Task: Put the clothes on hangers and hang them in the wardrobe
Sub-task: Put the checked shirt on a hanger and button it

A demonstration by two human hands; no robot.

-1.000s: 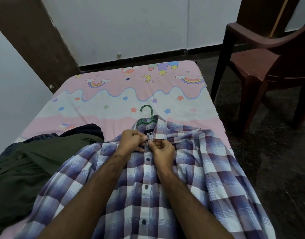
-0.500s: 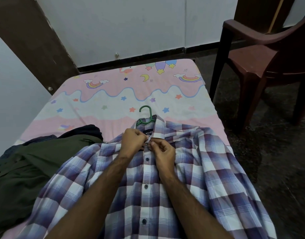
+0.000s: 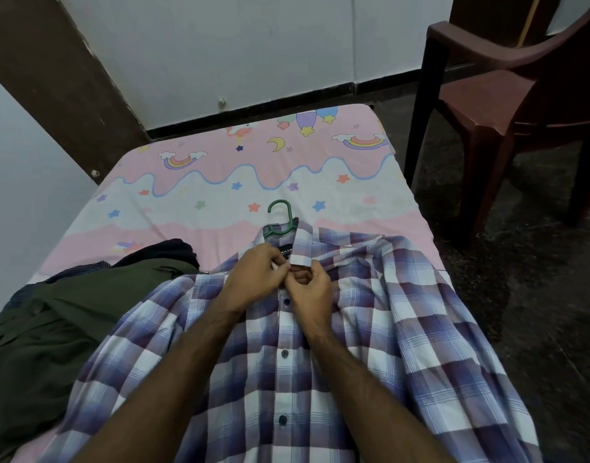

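A checked shirt lay front-up across the near end of a bed, a green hanger poking out past its collar on the far side. The left hand and right hand met at the top button, fingers pinched on the placket. Dark green clothes lay heaped at the left.

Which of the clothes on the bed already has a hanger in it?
The purple and white checked shirt: the green hanger hooks out of its collar, where both hands pinch the placket. The dark green garment beside it shows no hanger.
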